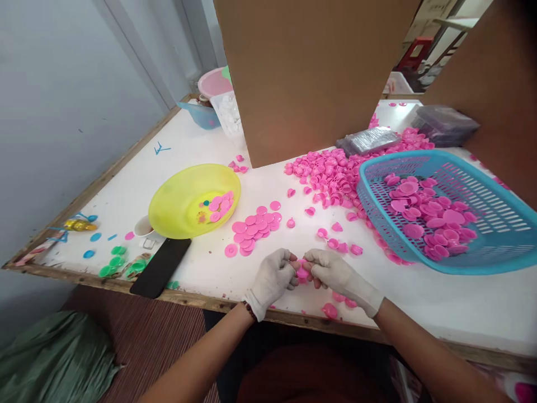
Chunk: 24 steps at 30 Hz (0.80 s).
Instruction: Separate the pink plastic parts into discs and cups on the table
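Between my two gloved hands, near the table's front edge, is a small pink plastic cup-shaped piece (302, 271). My left hand (274, 277) pinches its left side with bare fingertips poking out of the white glove. From the other side my right hand (333, 271) grips the same piece, fingers curled. Just beyond my left hand lie flat pink discs (255, 226) in an overlapping group. Loose pink cup pieces (333, 243) are scattered beyond my right hand, and a few more (330, 310) lie below it.
A yellow bowl (168, 196) with pink discs stands left, beside a black phone (161, 268) and white cup (144, 226). A blue basket (499, 254) of pink pieces stands right. Behind it spreads a pink heap (331, 170). A large cardboard sheet (314, 73) rises at the back.
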{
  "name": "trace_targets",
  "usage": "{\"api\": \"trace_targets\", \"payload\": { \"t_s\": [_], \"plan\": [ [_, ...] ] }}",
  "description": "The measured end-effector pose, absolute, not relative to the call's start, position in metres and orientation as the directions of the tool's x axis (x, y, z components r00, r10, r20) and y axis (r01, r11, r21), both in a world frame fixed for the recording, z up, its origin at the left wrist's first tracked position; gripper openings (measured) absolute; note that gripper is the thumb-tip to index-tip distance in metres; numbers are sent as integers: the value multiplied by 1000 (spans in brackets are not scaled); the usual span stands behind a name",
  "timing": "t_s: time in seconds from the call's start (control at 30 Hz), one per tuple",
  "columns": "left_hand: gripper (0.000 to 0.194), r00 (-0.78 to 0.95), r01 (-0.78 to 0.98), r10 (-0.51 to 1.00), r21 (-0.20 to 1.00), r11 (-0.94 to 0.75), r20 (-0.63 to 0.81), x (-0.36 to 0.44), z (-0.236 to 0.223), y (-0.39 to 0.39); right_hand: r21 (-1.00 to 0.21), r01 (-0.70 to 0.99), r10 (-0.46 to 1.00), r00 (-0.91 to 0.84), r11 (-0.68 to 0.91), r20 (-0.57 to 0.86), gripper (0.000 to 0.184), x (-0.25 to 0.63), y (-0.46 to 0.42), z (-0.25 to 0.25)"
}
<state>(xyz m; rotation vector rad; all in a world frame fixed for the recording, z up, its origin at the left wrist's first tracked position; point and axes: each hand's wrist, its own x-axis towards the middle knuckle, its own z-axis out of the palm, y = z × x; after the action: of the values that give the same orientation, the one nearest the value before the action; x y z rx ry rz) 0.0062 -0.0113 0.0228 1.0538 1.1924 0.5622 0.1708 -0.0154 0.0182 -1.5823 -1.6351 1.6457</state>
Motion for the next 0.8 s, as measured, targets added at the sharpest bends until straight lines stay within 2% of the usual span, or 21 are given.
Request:
{"api": "trace_targets", "payload": {
  "t_s": [0.1,0.23,0.43,0.6,0.8],
  "plan": [
    [21,339,236,733,808,540,-590,12,7,-12,-793,478,774,-306,-378,-554,9,172,-16,6],
    [29,359,255,671,760,599,-649,14,-17,-14,-762,482,744,-286,-433,-604,5,169,-19,-8],
    [38,372,229,595,691,685,-713,12,-24,-6,-721,405,588,-417,-562,-693,11,173,-8,-6],
    [40,400,281,570,688,669,-717,14,-27,-1,-672,385,488,-476,-632,-732,20,175,2,-2],
    [27,405,348,588,712,609,-700,14,-32,1,-632,434,490,-401,-642,-774,16,170,4,-6]
  ]
}}
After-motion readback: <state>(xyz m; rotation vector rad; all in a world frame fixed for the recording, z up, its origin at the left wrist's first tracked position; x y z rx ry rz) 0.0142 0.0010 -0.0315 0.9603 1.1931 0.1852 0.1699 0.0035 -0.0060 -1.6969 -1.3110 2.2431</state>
